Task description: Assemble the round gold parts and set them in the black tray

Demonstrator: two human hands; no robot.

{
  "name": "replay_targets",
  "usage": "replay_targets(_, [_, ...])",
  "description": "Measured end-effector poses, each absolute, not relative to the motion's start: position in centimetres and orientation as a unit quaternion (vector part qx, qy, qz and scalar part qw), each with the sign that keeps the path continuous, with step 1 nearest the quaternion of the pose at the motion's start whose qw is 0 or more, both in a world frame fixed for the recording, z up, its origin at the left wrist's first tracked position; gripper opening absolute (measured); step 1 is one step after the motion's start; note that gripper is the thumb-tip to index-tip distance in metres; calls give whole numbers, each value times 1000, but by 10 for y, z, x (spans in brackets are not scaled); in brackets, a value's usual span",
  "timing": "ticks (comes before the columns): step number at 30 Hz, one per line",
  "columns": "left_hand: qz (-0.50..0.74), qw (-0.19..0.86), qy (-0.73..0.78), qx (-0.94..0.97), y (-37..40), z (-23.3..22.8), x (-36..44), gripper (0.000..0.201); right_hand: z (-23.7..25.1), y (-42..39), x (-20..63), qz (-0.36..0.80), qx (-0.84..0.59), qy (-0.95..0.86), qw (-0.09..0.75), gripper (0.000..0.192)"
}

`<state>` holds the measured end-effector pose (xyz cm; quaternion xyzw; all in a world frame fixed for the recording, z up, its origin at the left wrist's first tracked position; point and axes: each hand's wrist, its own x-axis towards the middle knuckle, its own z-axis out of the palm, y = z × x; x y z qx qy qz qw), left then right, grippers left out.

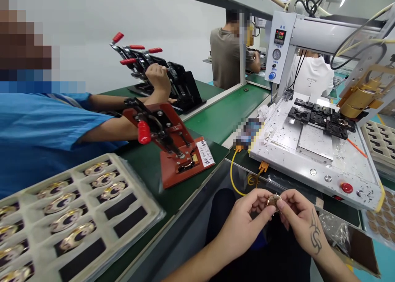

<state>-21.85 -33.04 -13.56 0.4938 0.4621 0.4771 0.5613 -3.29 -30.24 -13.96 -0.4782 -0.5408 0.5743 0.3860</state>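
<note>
A small round gold-rimmed metal piece is pinched between my two hands, above my lap. My left hand grips its left side with thumb and fingertips. On the other side, the thumb and fingers of my right hand close on its right edge. The fingers cover part of the piece, so its full shape is hidden. Both hands are just in front of the white machine, near its front edge.
On the left bench stand a red toggle-clamp fixture and a tray of shiny gold parts. A co-worker in a blue sleeve grips a black clamp fixture. Yellow cable hangs beside the machine. Round brown discs lie at right.
</note>
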Motion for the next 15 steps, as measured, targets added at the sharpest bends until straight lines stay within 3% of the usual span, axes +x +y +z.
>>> replay_targets(10, [471,547,477,502,-334,-132,-219,20,-146,-301,-32,584,-453,-560,374,39])
replay_targets(12, [468,526,488,516,-332,-128,-222,18,-144,-296,-27,550,-429,-614,371,28])
replay_targets(15, [456,493,506,541,-328,-122,-227,11,-140,-284,-22,432,-338,-764,340,43])
